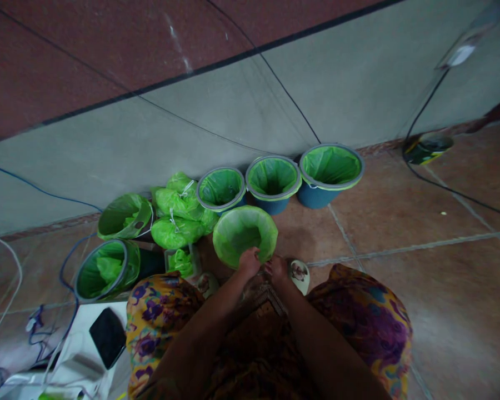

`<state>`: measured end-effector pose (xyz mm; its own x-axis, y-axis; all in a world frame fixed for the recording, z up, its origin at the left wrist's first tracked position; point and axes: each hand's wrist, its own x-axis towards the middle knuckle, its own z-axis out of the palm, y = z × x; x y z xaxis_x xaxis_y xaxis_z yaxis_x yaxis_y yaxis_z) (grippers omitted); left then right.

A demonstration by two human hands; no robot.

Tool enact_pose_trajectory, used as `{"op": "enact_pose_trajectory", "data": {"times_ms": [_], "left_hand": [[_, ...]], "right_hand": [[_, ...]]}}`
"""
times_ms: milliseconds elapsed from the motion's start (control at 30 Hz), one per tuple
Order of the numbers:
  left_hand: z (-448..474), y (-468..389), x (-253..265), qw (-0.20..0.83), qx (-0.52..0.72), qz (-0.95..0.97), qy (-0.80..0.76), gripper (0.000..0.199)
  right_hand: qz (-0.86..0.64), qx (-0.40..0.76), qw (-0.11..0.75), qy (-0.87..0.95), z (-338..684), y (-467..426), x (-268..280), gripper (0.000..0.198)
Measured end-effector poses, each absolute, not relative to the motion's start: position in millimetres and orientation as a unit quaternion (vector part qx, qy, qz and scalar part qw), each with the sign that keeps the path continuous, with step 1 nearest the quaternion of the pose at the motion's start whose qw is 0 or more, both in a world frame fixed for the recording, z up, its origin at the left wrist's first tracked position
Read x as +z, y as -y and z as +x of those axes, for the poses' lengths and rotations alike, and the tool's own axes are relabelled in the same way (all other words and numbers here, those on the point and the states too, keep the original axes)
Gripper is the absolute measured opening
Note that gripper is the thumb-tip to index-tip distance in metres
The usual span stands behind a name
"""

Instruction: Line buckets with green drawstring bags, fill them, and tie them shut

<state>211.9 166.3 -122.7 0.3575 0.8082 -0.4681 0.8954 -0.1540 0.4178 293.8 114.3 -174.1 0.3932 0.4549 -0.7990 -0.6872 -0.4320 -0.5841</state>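
Between my feet stands a round bin lined with a light green bin bag (225, 236), its edge folded out over the rim. My left hand (250, 261) is closed on the bag's edge at the near side of the rim. Beside it, my right hand (278, 269) has its fingers pinched together at the same edge, close to the left fingers. The bin's outer wall is hidden under the bag. Just behind it are a left lined bin (220, 188), a middle lined bin (274, 176) and a right lined bin (331, 166), all blue with grey rims.
Tied green bags (177, 230) are piled to the left. Near them are an upright lined bin (125, 216), a tipped bin (102, 269) and a small container (182, 262). A black phone (107, 338) rests on a white surface. Cables and a can (428, 149) lie along the wall.
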Motion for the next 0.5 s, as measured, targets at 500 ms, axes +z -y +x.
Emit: {"op": "enact_pose_trajectory", "data": {"times_ms": [500], "left_hand": [[195.8, -169.0, -123.5, 0.328, -0.048, 0.764, -0.553, 0.037]], "right_hand": [[-0.672, 0.531, 0.515, -0.044, 293.2, -114.1, -181.8, 0.014]]}}
